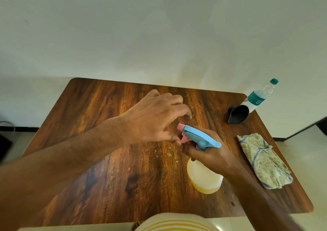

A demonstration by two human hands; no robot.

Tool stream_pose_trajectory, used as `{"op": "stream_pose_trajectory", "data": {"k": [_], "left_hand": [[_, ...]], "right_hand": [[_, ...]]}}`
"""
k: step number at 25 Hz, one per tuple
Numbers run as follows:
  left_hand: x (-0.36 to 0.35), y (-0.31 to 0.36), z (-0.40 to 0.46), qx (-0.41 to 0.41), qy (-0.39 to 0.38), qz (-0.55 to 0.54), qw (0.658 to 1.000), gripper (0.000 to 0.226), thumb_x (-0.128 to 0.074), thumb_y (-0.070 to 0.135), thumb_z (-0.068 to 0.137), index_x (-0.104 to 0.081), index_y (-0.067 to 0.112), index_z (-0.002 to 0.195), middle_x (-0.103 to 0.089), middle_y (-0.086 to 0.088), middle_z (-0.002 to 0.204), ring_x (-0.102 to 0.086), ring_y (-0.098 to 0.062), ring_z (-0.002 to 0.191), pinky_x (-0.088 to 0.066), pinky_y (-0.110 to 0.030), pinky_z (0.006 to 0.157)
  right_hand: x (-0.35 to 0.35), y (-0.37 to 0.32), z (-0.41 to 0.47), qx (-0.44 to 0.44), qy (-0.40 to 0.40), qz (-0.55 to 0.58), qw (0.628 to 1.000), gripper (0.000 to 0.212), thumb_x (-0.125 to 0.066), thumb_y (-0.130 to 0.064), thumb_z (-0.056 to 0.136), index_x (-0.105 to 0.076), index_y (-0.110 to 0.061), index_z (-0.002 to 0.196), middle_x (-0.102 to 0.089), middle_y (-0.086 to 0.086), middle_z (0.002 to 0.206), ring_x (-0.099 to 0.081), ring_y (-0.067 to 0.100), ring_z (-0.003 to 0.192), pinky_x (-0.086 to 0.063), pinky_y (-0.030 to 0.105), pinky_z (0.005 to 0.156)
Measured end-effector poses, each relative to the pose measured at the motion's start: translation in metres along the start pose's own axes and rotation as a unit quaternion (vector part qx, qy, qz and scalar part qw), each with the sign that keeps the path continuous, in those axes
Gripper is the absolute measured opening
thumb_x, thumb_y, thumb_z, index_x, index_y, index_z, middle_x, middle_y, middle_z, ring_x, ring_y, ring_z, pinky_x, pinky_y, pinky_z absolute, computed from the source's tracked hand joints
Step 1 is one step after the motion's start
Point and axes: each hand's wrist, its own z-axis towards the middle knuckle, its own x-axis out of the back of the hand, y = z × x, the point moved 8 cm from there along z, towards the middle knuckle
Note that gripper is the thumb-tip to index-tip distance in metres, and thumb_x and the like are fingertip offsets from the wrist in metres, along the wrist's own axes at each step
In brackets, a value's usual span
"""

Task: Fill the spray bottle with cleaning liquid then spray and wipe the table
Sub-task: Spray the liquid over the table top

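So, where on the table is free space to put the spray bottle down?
Bare wood: the table's left half and the near edge below the spray bottle. Crowded: the right side, with cloth, black funnel and water bottle.

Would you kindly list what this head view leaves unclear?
- Spray bottle: the neck is hidden by the right hand gripping it.
- Left hand: its fingertips near the pink nozzle point away from the camera, so contact cannot be told.
- Water bottle: label print too small to read.
- Black funnel: its inside is too dark.
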Motion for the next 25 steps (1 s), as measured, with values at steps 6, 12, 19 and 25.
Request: {"op": "stream_pose_trajectory", "data": {"k": [6,12,19,25], "left_hand": [[0.005,0.001,0.001,-0.016,0.012,0.033,0.999,0.024,-0.058,0.043,0.093,-0.066,0.028,0.11,-0.046,0.013,0.095,-0.038,-0.005,0.087,-0.019,-0.028,0.078],[0.001,-0.003,0.0,-0.009,-0.025,-0.015,1.0,0.042,-0.057,0.054,0.088,-0.059,0.029,0.122,-0.042,0.016,0.099,-0.043,-0.002,0.09,-0.026,-0.027,0.082],[-0.002,-0.009,0.003,-0.011,-0.056,0.001,0.998,0.028,-0.055,0.044,0.096,-0.063,0.032,0.12,-0.045,0.018,0.095,-0.04,-0.001,0.087,-0.026,-0.029,0.082],[0.001,-0.013,0.003,-0.003,-0.022,-0.012,1.0,0.028,-0.061,0.05,0.09,-0.061,0.032,0.111,-0.048,0.016,0.097,-0.043,-0.002,0.086,-0.026,-0.027,0.08]], "right_hand": [[-0.002,0.002,0.004,-0.017,-0.001,0.001,1.0,0.027,-0.073,-0.037,0.08,-0.069,-0.021,0.102,-0.069,0.006,0.08,-0.064,0.023,0.063,-0.055,0.049,0.059],[-0.003,-0.005,0.008,0.008,-0.014,0.007,1.0,0.015,-0.073,-0.036,0.082,-0.067,-0.035,0.096,-0.067,-0.008,0.073,-0.062,0.011,0.058,-0.053,0.034,0.055],[-0.005,0.0,0.013,-0.01,-0.015,-0.004,1.0,0.021,-0.074,-0.031,0.084,-0.069,-0.021,0.101,-0.069,0.001,0.076,-0.064,0.014,0.06,-0.056,0.041,0.057],[-0.004,0.001,0.013,-0.016,-0.012,0.009,1.0,0.029,-0.071,-0.043,0.079,-0.07,-0.024,0.101,-0.07,0.002,0.08,-0.064,0.022,0.065,-0.055,0.048,0.059]]}}
